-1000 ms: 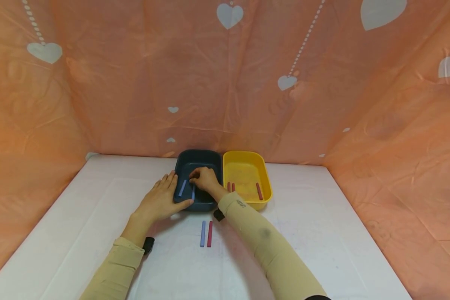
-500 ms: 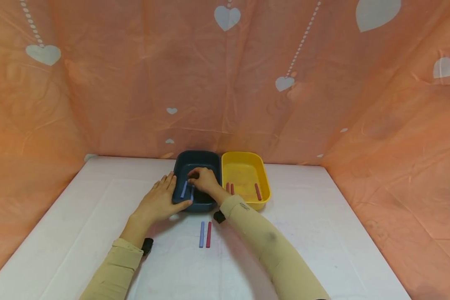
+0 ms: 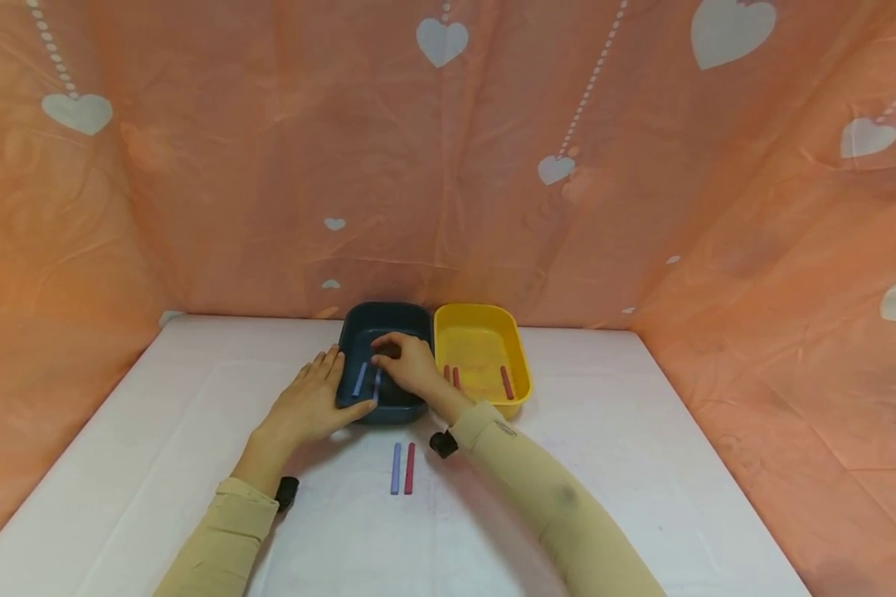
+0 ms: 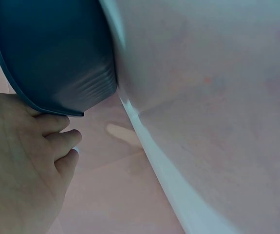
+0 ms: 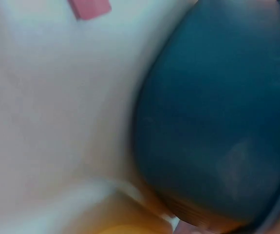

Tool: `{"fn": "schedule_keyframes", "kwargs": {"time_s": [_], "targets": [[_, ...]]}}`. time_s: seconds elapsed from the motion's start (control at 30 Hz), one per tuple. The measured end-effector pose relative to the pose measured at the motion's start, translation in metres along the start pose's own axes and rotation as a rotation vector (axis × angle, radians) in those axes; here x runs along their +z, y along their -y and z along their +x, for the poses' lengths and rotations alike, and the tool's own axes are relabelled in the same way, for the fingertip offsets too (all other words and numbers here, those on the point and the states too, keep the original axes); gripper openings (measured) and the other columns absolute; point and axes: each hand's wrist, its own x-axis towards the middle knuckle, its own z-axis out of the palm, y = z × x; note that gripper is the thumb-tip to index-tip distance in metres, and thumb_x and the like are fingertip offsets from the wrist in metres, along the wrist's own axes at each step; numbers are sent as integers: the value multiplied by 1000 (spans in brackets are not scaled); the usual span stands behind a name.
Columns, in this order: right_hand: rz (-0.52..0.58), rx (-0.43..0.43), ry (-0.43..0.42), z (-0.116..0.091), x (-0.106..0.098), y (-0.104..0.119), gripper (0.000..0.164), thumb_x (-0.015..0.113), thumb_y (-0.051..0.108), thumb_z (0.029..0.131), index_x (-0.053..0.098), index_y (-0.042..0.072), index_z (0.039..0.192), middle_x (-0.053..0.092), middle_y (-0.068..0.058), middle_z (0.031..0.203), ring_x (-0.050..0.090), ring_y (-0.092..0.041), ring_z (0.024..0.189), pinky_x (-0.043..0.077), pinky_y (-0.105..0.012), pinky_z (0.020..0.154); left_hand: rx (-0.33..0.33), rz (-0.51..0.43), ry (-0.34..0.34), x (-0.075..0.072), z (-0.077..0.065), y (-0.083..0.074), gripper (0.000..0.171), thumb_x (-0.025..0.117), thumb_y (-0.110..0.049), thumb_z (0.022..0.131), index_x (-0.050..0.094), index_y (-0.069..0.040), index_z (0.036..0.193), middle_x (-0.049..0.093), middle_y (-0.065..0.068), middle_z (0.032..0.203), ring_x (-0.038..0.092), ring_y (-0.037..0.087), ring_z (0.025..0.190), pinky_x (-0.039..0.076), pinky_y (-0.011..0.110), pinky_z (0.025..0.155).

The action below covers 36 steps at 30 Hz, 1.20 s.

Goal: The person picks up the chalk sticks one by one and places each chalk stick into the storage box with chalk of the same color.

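Observation:
My left hand (image 3: pixel 306 406) rests against the left side of the dark blue bin (image 3: pixel 388 414), fingers straight and thumb stretched along its front. In the left wrist view the fingers touch the bin's rim. Over the inside of that bin is my right hand (image 3: pixel 412 365), its thumb and forefinger apart with a gap between them. Two blue chalk-like sticks lie in the bin: one to the left (image 3: pixel 360 380), and another blue stick (image 3: pixel 377 386) just below the right fingertips. On the table in front, a blue stick (image 3: pixel 396 468) lies beside a red stick (image 3: pixel 410 468).
A yellow bin (image 3: pixel 523 356) stands against the dark one's right side, with three red sticks in it, one red stick (image 3: pixel 507 382) near its right wall. Behind both bins hangs an orange cloth (image 3: pixel 388 166) with pale hearts. White cloth covers the table (image 3: pixel 605 414).
The right thumb and forefinger have spread apart above the blue stick, and the right forearm has swung slightly rightward. My left hand stays on the bin. The head view has shifted a little.

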Motion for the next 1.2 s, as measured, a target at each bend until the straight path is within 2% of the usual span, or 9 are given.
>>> {"fn": "schedule_keyframes", "kwargs": {"time_s": [0.17, 0.33, 0.53, 0.77, 0.9, 0.97, 1.07, 1.2], "targets": [[87, -38, -38, -11, -5, -1, 23, 68, 21, 89, 68, 14, 110, 70, 2, 102, 66, -7, 86, 53, -20, 73, 0, -2, 2, 0, 0, 0, 112, 43, -77, 81, 17, 9, 147, 13, 26, 155, 14, 42, 142, 15, 55, 114], [194, -37, -57, -27, -12, 4, 23, 68, 18, 88, 67, 13, 110, 69, 0, 101, 65, -8, 83, 53, -20, 71, -5, 1, 6, 0, 0, 0, 113, 41, -79, 80, 17, 9, 147, 13, 25, 155, 14, 41, 142, 15, 55, 114], [220, -24, -103, -45, -19, 9, 24, 71, 22, 87, 68, 16, 110, 66, 2, 105, 63, -9, 85, 53, -20, 75, 0, 7, 6, 0, 0, 0, 114, 40, -80, 80, 17, 9, 147, 13, 25, 155, 14, 42, 142, 14, 55, 114], [299, -53, -135, -65, -26, 7, 24, 70, 18, 87, 67, 12, 110, 66, -2, 107, 63, -15, 88, 53, -23, 79, 1, 9, -3, 1, 0, 2, 115, 40, -80, 79, 18, 9, 147, 13, 26, 155, 14, 43, 141, 14, 55, 114], [334, -59, -125, -84, -40, 21, 26, 69, 10, 87, 65, 3, 111, 65, -12, 108, 63, -25, 89, 54, -32, 81, -4, 5, 1, 2, 0, 1, 115, 41, -80, 79, 18, 9, 147, 12, 25, 155, 14, 43, 141, 14, 55, 114], [348, -42, -110, -90, -42, 19, 27, 68, 8, 87, 64, 1, 113, 64, -15, 110, 62, -28, 91, 54, -36, 82, -8, 1, 4, 2, 0, 0, 114, 42, -80, 79, 17, 9, 147, 12, 25, 155, 14, 43, 141, 13, 55, 114], [345, -1, -86, -96, -40, 7, 28, 69, 12, 87, 64, 6, 115, 63, -10, 111, 61, -25, 90, 54, -35, 82, -15, 2, 8, 1, -1, -1, 114, 42, -79, 80, 16, 9, 147, 12, 25, 155, 13, 43, 142, 13, 55, 114], [333, 24, -77, -104, -36, -7, 28, 71, 20, 87, 65, 14, 113, 63, -2, 110, 60, -16, 88, 53, -25, 81, -19, -2, 9, 0, -1, -2, 114, 42, -79, 79, 16, 9, 147, 11, 25, 155, 12, 43, 142, 12, 55, 114]]}}
